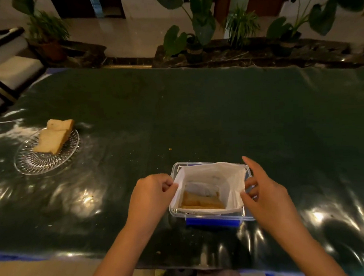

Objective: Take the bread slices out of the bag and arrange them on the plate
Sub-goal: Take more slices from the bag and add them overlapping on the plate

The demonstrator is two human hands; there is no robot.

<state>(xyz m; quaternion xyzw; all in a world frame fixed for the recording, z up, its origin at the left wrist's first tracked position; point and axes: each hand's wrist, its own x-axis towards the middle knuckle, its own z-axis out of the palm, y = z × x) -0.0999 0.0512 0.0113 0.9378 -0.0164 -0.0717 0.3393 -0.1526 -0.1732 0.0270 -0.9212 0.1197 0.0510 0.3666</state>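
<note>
A dark, glossy desk (pixel 197 116) fills the view, with potted plants (pixel 195 26) along the far wall. At the near middle stands a clear plastic box (pixel 248 215) with a blue clip (pixel 212 221) on its near side. A white bag (pixel 216 176) sits inside the box, its mouth pulled wide open and facing up.

The left hand (pixel 151 198) is at the left edge of the box, fingers curled and pinching the left rim of the bag. The right hand (pixel 265 199) is at the right edge, thumb and bent fingers gripping the bag's right rim while the forefinger sticks out straight toward the far side.

At the bottom of the bag lie bread slices (pixel 202 200), brown crusts showing, their long edges running left to right across the box.

Well apart, at the far left of the desk, sits a clear patterned glass plate (pixel 32 163). Two slices (pixel 52 137) rest on its far part, overlapping end to end, their line running from the near left to the far right. The farther slice hangs over the plate's far rim. A small crumb (pixel 170 149) lies on the desk between plate and box.
</note>
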